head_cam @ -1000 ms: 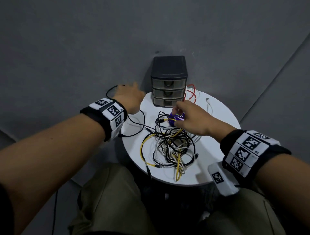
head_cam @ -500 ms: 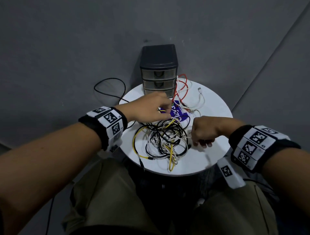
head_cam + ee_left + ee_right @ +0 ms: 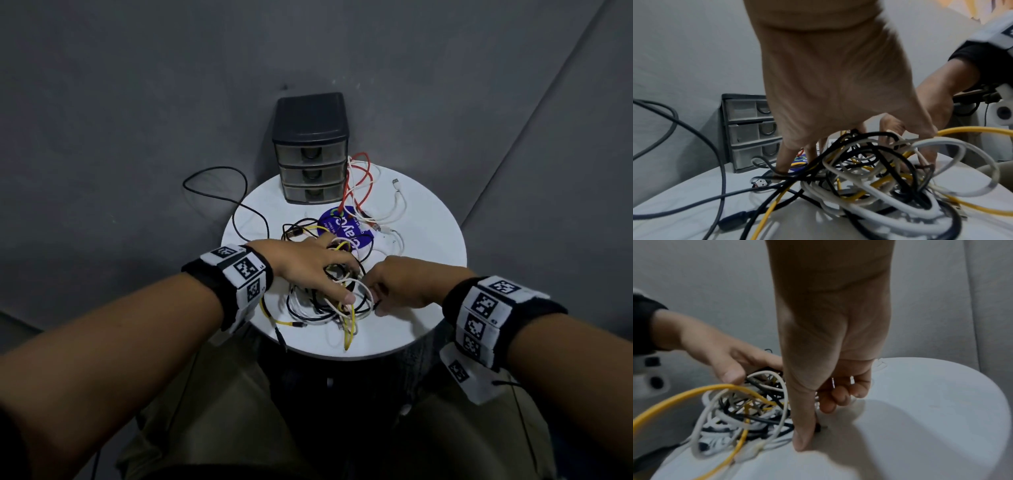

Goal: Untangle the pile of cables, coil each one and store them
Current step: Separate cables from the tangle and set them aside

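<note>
While the pile of cables [image 3: 329, 294] lies tangled at the centre of the round white counter [image 3: 428, 240], both hands are in it. The left hand [image 3: 308, 267] reaches in from the left of the frame with fingers spread and fairly straight, pushed down among black, white and yellow loops. The right hand [image 3: 400, 284] comes from the right with fingers curled at the pile's edge; its thumb presses a small black cable end [image 3: 818, 426] against the counter, though a firm pinch cannot be told. A dark drawer unit [image 3: 311, 150] stands at the upper middle, a red cable [image 3: 359, 185] just right of it.
</note>
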{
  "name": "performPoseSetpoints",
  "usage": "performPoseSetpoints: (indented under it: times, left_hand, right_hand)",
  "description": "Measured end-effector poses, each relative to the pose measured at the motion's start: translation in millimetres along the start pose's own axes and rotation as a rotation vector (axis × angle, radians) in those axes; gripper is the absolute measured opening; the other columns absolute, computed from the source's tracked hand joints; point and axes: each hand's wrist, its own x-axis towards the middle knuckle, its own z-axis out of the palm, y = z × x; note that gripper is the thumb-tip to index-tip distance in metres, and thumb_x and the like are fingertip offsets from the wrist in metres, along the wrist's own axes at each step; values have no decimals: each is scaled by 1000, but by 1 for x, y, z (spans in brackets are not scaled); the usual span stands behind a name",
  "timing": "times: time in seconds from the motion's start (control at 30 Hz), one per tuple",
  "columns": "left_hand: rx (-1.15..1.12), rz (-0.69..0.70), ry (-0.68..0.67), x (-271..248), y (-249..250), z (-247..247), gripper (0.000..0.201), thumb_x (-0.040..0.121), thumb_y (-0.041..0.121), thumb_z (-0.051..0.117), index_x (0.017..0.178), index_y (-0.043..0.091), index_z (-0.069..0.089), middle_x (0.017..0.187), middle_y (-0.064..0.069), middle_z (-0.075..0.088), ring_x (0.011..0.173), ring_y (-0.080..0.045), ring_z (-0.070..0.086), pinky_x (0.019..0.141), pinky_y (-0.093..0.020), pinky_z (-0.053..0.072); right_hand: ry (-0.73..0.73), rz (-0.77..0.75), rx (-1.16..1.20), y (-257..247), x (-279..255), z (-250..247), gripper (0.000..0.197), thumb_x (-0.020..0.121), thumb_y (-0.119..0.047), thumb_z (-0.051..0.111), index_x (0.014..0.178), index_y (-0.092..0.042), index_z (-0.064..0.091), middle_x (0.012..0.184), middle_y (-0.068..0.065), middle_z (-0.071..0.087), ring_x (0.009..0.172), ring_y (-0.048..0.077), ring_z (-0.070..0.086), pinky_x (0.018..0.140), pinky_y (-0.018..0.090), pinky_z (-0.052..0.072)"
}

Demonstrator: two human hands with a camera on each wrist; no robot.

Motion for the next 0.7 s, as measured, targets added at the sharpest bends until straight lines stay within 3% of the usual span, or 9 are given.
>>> performPoseSetpoints:
  times: [0.1,0.2,0.3,0.4,0.5,0.6,0.7]
  left_hand:
    - [34,-26,-13,2,2,1,64,73,81,67,129,58,46,128,6,26,138,-29,28,116,-49,32]
    - [58,-31,-25,2,3,-3,66,71,77,73,127,54,48,127,5,26,134,-27,31,112,-42,35]
    - [68,-41,-36,3,3,-7,68,69,76,76,126,52,48,124,4,29,132,-28,34,110,-40,36]
    - [104,-69,-60,4,3,-9,90,64,82,74,142,49,44,146,6,23,146,-28,23,119,-46,30]
    - [112,-75,-72,3,3,-10,85,66,79,75,141,50,46,151,5,19,149,-27,18,120,-47,28]
    - [115,-76,-85,1,4,-9,84,68,76,76,142,52,45,160,2,12,152,-29,14,123,-47,24]
    - [90,-82,-98,-1,6,-14,72,71,76,73,136,55,50,154,-1,21,149,-32,19,121,-46,26]
  right_hand:
    - [-101,21,32,2,2,-8,17,85,-24,74,74,-24,62,70,-11,58,77,16,55,70,28,44]
    - [-79,67,325,9,-6,-40,30,86,-8,67,60,-20,59,56,-7,51,64,18,46,61,30,36]
    - [190,60,713,9,-24,-84,10,77,-15,64,68,-13,59,59,2,44,55,16,37,52,26,30]
    - [542,71,948,2,-36,-120,28,89,-6,60,63,-17,57,56,-2,43,53,17,41,50,24,32]
    - [862,14,1255,-7,-45,-153,27,98,-14,53,71,-19,49,57,-2,43,49,18,52,52,26,34]
    - [1182,-115,1624,-10,-60,-181,26,104,-19,44,79,-17,50,61,-2,52,63,19,69,54,22,44]
    - [1347,-286,1679,-15,-67,-192,27,108,-20,38,85,-13,51,69,2,61,86,27,76,61,23,51]
